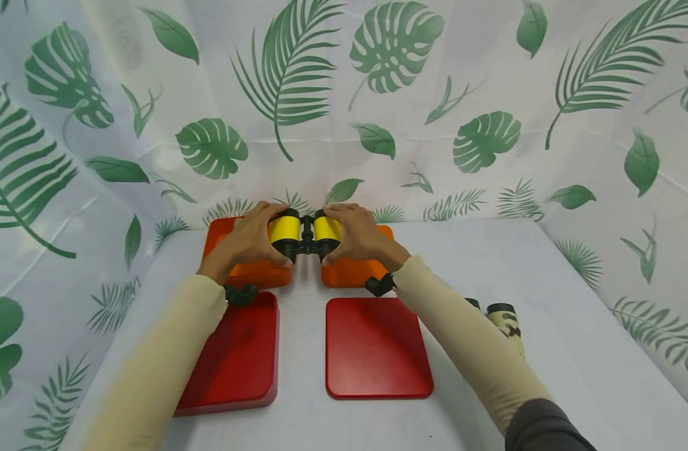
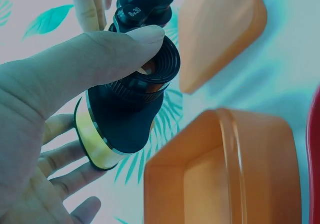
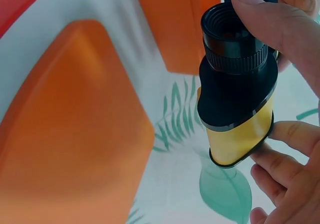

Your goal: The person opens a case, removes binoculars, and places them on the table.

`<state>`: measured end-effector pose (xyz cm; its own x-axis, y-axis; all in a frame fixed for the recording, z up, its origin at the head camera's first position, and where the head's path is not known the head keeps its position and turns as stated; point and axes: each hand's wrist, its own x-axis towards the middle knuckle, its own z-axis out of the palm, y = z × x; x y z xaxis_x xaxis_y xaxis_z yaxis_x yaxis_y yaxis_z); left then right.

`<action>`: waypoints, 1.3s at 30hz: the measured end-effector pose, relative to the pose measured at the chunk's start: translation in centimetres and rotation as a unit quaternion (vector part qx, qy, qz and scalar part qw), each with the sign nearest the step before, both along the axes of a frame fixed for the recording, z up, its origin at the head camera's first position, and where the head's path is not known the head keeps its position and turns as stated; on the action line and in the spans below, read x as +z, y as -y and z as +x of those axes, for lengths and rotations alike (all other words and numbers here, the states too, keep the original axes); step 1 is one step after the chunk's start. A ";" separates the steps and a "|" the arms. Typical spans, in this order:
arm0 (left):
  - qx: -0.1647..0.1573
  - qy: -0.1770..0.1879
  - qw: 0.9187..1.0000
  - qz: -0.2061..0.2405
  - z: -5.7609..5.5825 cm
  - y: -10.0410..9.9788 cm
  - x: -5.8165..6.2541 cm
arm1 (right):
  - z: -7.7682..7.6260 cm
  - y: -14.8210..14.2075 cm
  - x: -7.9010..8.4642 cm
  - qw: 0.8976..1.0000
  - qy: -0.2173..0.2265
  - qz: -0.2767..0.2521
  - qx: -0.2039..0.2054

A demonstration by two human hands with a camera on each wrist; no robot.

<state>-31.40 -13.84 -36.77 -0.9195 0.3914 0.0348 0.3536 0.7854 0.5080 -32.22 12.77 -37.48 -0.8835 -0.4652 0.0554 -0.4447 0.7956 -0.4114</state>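
Observation:
Both hands hold a pair of yellow and black binoculars (image 1: pixel 307 235) in the air above the far side of the table. My left hand (image 1: pixel 252 237) grips the left barrel, its thumb lying on the eyepiece (image 2: pixel 162 66) in the left wrist view. On the other barrel, my right hand (image 1: pixel 362 235) has its thumb at the top by the eyepiece (image 3: pixel 232 26) and its fingers at the yellow lower end. Behind and below the binoculars are an orange open box (image 1: pixel 259 274) on the left and an orange lid (image 1: pixel 349 274) on the right, both partly hidden by the hands.
Nearer on the white table (image 1: pixel 301 376) lie a red open box (image 1: pixel 237 363) at left and a red lid (image 1: pixel 378 351) at right. A second pair of binoculars, camouflage-patterned (image 1: pixel 507 322), stands partly behind the right sleeve. A leaf-print curtain (image 1: pixel 321 94) hangs behind the table.

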 end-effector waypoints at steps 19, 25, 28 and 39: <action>-0.020 -0.025 0.999 -0.029 0.0 -6.4 -0.5 | 1.2 -5.8 -0.4 0.999 -0.025 0.028 -0.011; -0.023 -0.028 0.999 -0.039 0.2 -8.4 -0.8 | 1.7 -7.5 -0.5 0.999 -0.016 0.023 -0.021; -0.022 -0.028 0.998 -0.043 0.1 -9.2 -0.9 | 1.8 -8.1 -0.7 0.999 -0.014 0.024 -0.021; -0.024 -0.022 0.998 -0.048 0.0 -12.0 -1.6 | 2.2 -10.9 -1.6 0.999 0.002 0.004 -0.041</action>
<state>-31.44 -1.80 -38.39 -0.8981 0.4385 0.0343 0.4122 0.8118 0.4137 -30.01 23.66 -39.07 -0.9191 -0.3910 0.0481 -0.3757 0.8330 -0.4061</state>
